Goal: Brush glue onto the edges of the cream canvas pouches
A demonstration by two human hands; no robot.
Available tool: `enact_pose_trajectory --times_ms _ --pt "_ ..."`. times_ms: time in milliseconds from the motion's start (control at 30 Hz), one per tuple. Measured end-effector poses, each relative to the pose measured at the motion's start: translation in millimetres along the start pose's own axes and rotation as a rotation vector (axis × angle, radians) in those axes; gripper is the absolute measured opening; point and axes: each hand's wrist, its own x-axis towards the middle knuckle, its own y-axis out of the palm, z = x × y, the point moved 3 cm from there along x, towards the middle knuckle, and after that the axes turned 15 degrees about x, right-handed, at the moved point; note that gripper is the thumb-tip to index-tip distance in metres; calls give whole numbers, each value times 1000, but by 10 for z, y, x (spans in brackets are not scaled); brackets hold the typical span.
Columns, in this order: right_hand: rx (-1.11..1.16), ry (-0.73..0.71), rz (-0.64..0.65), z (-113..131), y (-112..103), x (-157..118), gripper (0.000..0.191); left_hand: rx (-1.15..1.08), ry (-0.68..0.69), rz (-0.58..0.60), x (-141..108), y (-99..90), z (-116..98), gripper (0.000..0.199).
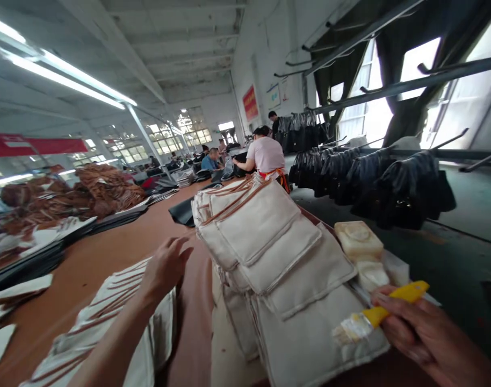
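Observation:
Between my hands lies a slanting pile of off-white fabric pieces with stitched edges, some with brown trim. My right hand grips a brush by its yellow handle; its bristles, coated with something whitish, hover over or touch the lowest piece, I cannot tell which. My left hand reaches over the brown tabletop, left of the pile, with its fingers bent and apart, and nothing shows in it. Beneath my left forearm a row of overlapping off-white pieces with brown edges is spread out.
A yellowed plastic container stands right of the pile. Dark bags hang from a metal rack at the right. Brown bundles and dark sheets line the left. A co-worker in a pale shirt sits ahead.

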Motion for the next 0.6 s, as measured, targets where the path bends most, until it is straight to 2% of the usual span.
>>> enact_pose_trajectory --times_ms 67,133,200,267,367,467,533,600 --pt "18 -12 6 38 -21 -7 42 -81 78 -39 500 -195 -616 42" --pt "29 -33 12 89 -60 -15 42 -164 98 -14 952 -301 -1148 42" --pt "43 -44 7 153 -135 -27 42 -215 68 42 1335 -305 -1569 42" --pt "55 -54 -3 234 -242 -41 41 -226 6 86 1643 -249 -1881 42" --pt "74 -82 -9 391 -421 -43 37 -216 -116 97 1971 -183 -2177 49" --pt "113 -114 6 550 -535 -7 39 -219 -206 79 2162 -220 -2336 56" --pt "140 -118 36 625 -549 22 38 -237 -212 87 2231 -285 -2406 55" --pt "164 -120 68 669 -535 40 35 -274 -159 122 2254 -354 -2472 49"
